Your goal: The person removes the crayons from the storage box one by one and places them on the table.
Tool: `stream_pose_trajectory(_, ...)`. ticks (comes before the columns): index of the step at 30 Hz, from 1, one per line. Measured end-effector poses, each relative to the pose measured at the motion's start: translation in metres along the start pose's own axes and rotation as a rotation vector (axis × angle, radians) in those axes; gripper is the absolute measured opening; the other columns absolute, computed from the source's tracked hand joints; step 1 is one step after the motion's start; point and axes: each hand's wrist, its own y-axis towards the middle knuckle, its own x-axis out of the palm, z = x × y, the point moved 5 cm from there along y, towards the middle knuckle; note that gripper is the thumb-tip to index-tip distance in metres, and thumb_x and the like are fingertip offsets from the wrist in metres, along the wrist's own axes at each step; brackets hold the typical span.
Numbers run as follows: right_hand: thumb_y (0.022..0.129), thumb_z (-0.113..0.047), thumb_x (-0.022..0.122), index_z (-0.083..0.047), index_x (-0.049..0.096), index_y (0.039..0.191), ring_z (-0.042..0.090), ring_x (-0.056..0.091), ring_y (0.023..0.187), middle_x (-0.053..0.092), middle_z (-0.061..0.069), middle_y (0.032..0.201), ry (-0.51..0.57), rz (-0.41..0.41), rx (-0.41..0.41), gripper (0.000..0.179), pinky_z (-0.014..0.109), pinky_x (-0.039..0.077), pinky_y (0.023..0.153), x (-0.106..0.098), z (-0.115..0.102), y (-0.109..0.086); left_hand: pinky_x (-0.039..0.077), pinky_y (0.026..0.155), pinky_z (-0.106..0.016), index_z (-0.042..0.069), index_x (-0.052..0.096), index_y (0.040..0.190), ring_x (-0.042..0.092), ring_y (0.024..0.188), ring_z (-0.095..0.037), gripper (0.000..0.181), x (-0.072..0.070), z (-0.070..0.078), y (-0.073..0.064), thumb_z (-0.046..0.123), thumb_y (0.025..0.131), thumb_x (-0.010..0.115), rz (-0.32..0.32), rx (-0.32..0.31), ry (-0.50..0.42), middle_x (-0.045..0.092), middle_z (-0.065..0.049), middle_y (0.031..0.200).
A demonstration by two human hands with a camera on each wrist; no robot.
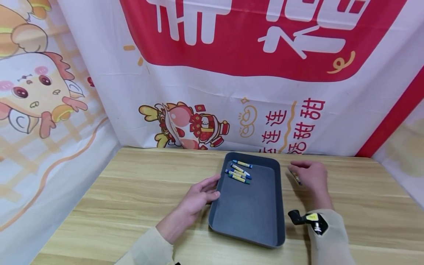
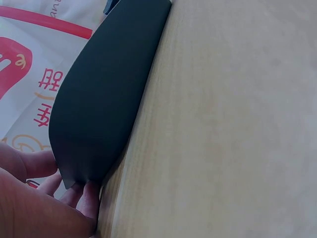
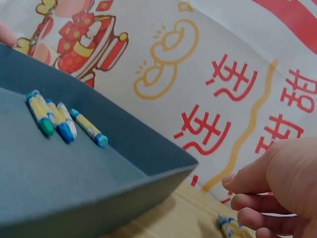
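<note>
A dark grey tray (image 1: 253, 206) lies on the table. Several crayons (image 1: 240, 176) with yellow-and-blue wrappers lie inside, toward its far left corner; green, blue, white and light-blue tips show in the right wrist view. My left hand (image 1: 198, 197) holds the tray's left side, thumb at the rim and fingers against the outer wall (image 2: 99, 99). Beyond the tray's right side, my right hand (image 1: 313, 176) hovers with bent fingers over a crayon (image 1: 296, 178). In the right wrist view, the fingers partly hide what lies there (image 3: 229, 226), and a gap shows beneath the thumb.
The wood-grain table (image 1: 132, 191) extends on both sides of the tray. A printed white and red cloth (image 1: 212, 88) hangs along the table's back edge, with another cloth (image 1: 43, 121) at the left. A black device (image 1: 311, 220) is strapped to my right sleeve.
</note>
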Motion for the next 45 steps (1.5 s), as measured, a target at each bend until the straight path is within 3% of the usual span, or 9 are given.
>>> stream_pose_trajectory(5, 0.102, -0.04, 0.069, -0.013, 0.072, 0.138, 0.029, 0.061, 0.123, 0.069, 0.016, 0.142, 0.025, -0.02, -0.015, 0.045, 0.032, 0.048, 0.086, 0.002, -0.013, -0.004, 0.038, 0.126, -0.056, 0.019, 0.051, 0.159, 0.047, 0.152, -0.036, 0.058, 0.0, -0.001, 0.0, 0.004, 0.104, 0.061, -0.004, 0.005, -0.002, 0.05, -0.015, 0.164)
stream_pose_trajectory(12, 0.101, -0.036, 0.072, -0.011, 0.074, 0.135, 0.029, 0.06, 0.122, 0.069, 0.017, 0.141, 0.034, -0.047, -0.105, 0.042, 0.032, 0.047, 0.088, 0.008, -0.034, -0.012, 0.039, 0.125, -0.056, 0.019, 0.051, 0.159, 0.048, 0.151, -0.036, 0.058, -0.001, 0.0, 0.0, 0.004, 0.104, 0.06, 0.001, 0.004, -0.002, 0.05, -0.015, 0.164)
stream_pose_trajectory(22, 0.102, -0.033, 0.071, -0.011, 0.074, 0.134, 0.036, 0.056, 0.13, 0.065, 0.018, 0.144, 0.024, -0.102, -0.137, 0.039, 0.052, 0.049, 0.108, 0.026, -0.06, -0.022, 0.038, 0.126, -0.057, 0.02, 0.051, 0.159, 0.047, 0.152, -0.035, 0.058, -0.003, 0.001, 0.0, 0.005, 0.104, 0.061, -0.001, -0.003, -0.003, 0.05, -0.014, 0.164)
stream_pose_trajectory(30, 0.102, -0.028, 0.073, -0.01, 0.077, 0.128, 0.034, 0.062, 0.113, 0.071, 0.019, 0.132, -0.04, -0.105, -0.261, 0.033, 0.043, 0.053, 0.093, 0.041, -0.079, -0.026, 0.038, 0.126, -0.056, 0.021, 0.051, 0.159, 0.047, 0.152, -0.035, 0.057, -0.002, 0.003, 0.0, 0.005, 0.104, 0.06, -0.003, -0.002, 0.001, 0.05, -0.013, 0.164)
stream_pose_trajectory(45, 0.1, -0.024, 0.075, -0.011, 0.079, 0.124, 0.03, 0.067, 0.109, 0.076, 0.013, 0.124, -0.094, -0.192, -0.334, 0.027, 0.047, 0.055, 0.097, 0.081, -0.101, -0.031, 0.039, 0.126, -0.056, 0.021, 0.051, 0.159, 0.047, 0.153, -0.035, 0.058, 0.0, 0.001, 0.001, 0.005, 0.104, 0.06, -0.009, 0.0, 0.004, 0.05, -0.013, 0.165)
